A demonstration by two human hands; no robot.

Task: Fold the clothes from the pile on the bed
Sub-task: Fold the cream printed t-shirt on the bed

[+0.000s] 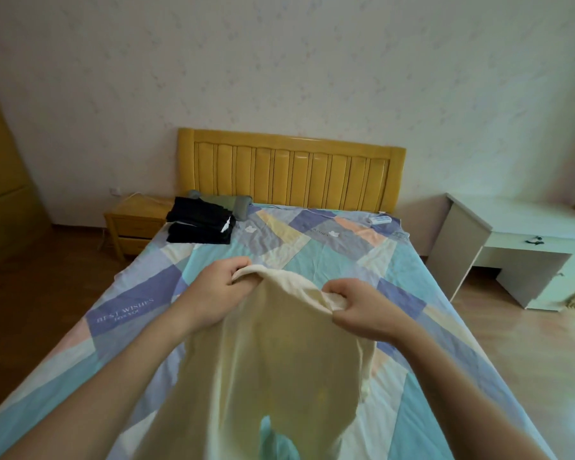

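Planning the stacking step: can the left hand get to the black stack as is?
Probably not as is. The left hand grips the cream garment, and the black stack lies far up the bed by the headboard. Nothing blocks the path; they'd need to let go and lean in.

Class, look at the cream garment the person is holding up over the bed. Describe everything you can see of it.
The cream garment is a soft, thin-looking pale yellow cloth, unfolded and hanging towards the camera. The left hand and right hand each grip its bunched top edge, which sags between them. Its lower part drapes over the patchwork bedsheet. A seamed edge runs down its right side. What kind of garment it is cannot be told.
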